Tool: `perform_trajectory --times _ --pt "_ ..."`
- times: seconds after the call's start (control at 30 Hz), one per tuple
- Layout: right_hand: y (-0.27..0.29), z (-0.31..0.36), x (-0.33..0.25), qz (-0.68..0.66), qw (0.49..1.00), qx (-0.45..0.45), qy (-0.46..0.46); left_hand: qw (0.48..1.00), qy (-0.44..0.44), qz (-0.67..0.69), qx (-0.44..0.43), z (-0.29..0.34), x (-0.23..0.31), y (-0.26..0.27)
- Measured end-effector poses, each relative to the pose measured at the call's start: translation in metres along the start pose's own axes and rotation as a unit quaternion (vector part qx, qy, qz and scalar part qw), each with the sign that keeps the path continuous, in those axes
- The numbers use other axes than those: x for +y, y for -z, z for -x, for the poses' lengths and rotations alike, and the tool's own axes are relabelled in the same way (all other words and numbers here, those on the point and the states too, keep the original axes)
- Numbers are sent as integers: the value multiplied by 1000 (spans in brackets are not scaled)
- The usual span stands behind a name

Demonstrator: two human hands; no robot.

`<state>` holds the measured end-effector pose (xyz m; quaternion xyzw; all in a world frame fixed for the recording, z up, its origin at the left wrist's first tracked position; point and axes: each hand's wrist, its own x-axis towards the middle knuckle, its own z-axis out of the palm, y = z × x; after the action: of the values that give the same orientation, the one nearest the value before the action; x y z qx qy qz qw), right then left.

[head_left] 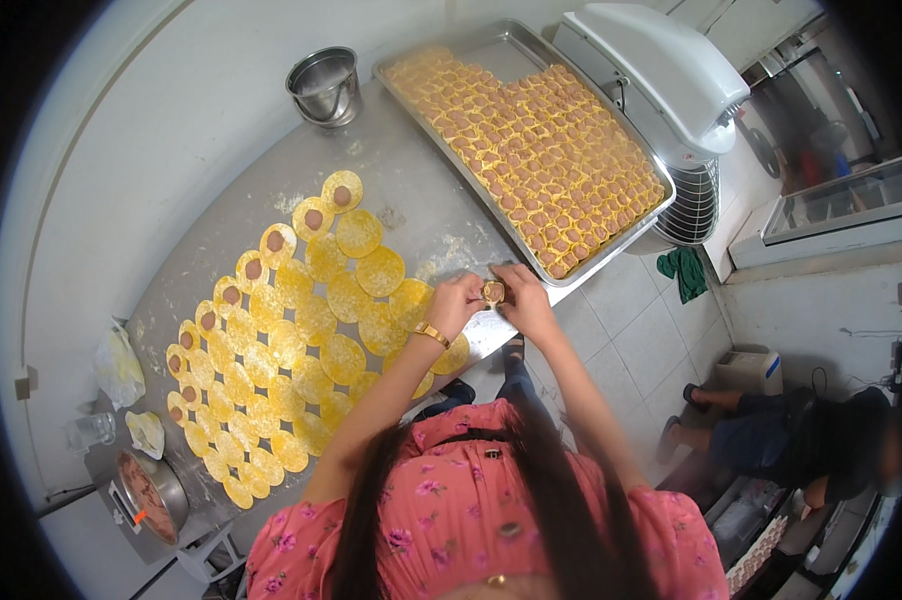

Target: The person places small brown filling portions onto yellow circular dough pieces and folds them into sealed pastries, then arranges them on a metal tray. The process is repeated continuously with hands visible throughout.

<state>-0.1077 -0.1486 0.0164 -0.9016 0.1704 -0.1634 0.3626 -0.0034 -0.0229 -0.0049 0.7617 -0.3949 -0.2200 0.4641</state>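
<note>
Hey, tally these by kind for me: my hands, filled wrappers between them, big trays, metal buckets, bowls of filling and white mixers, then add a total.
Hands: 2, the left hand and right hand
Filled wrapper between them: 1
Big tray: 1
Metal bucket: 1
Bowl of filling: 1
White mixer: 1
Total: 7

The tabletop (pixel 251 190) is smooth metal, dull under scattered powder (pixel 441 262). The dough rounds (pixel 316 320) look matt and floury. The far bucket (pixel 323 100) and tray (pixel 516 48) are shiny metal, the machine hood (pixel 661 65) at far right smooth and glossy, the bag (pixel 119 370) at left thin, crinkled plastic.
</note>
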Motion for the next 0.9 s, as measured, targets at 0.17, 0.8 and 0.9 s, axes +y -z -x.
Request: perform_trajectory --times 0.17,0.8,0.9 --pt "-8 4 7 0 1000 -4 -1 999 18 -22 -15 -5 0 -5" --pt "-11 -1 -5 -16 999 43 14 999 24 -32 -20 -5 -2 2" --pt "-7 0 -12 -22 999 43 -21 1000 13 18 7 -5 -8 0"
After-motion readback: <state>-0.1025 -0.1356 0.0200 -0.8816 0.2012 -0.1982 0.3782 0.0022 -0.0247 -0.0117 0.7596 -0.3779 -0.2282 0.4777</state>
